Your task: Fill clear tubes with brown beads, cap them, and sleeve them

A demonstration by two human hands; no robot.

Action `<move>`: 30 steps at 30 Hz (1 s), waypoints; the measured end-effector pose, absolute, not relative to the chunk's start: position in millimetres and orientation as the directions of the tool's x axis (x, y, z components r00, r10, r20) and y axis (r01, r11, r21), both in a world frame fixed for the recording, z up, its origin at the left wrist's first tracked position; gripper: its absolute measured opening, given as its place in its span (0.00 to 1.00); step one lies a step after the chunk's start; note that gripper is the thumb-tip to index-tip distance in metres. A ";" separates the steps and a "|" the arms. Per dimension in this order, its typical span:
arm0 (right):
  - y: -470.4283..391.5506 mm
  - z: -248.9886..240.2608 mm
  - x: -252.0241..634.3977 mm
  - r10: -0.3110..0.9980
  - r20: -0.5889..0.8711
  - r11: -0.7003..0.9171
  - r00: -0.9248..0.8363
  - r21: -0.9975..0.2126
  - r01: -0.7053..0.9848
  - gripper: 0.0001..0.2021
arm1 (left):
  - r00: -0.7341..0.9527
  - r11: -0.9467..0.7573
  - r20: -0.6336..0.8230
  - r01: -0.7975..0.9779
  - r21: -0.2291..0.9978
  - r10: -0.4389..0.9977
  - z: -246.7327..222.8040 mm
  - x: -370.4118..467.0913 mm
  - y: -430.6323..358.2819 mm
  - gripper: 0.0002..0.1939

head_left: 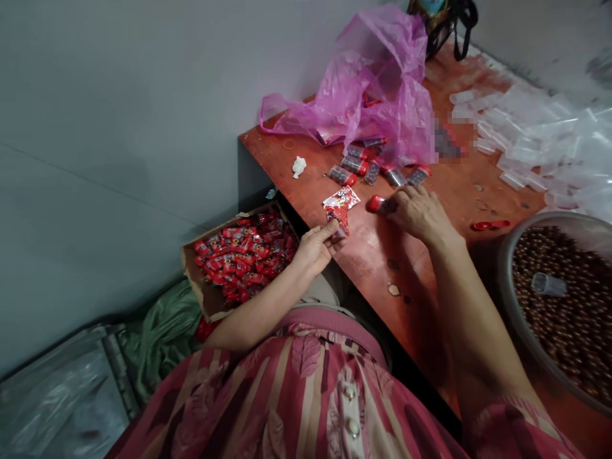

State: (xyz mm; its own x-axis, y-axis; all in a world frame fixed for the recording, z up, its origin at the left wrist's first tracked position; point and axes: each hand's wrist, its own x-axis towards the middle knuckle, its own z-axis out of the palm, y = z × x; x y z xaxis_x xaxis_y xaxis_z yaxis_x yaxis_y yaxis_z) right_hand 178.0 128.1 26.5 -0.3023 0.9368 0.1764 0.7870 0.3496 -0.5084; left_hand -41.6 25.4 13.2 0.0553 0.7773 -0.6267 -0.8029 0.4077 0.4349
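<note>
So my left hand (316, 248) has a red-and-white wrapper (340, 207) pinched between thumb and finger, right by the near edge of the orange surface (366, 252). My right hand (417, 211) is further in from that edge, fingers closed round the clear end of a red-capped tube (381, 204) (can't tell if it's lifted or resting). Key bit: the tube lies to the right of the wrapper, not touching, long axis roughly sideways, red end facing my left hand. Right hand's obviously nearer. More filled tubes (352, 164) lie towards the far edge, and an open box (192, 264) of small red packets (243, 255) sits just off the near one.
</note>
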 end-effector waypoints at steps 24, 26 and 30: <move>-27.7 13.8 117.0 0.983 -0.174 -0.171 0.064 -0.984 -0.051 0.15 | 0.084 0.323 -0.412 -0.765 0.557 0.907 25.3 2.4 18.4 0.18; -27.7 10.2 118.5 0.983 -0.155 -0.153 0.097 -0.988 -0.031 0.15 | 0.106 0.319 -0.367 -0.741 0.590 0.924 24.9 1.8 19.5 0.20; -28.4 3.8 120.8 0.978 -0.055 -0.085 0.203 -0.986 0.141 0.15 | 0.168 0.364 -0.342 -0.657 0.660 0.925 23.6 0.6 22.1 0.21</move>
State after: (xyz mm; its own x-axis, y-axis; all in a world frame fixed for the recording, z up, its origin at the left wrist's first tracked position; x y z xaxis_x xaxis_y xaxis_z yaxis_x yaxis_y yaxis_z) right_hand 120.8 -28.4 3.8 0.2033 0.9776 -0.0547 0.1409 -0.0845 -0.9864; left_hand 0.6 22.1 23.6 0.1680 0.9245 -0.3420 -0.6572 0.3637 0.6601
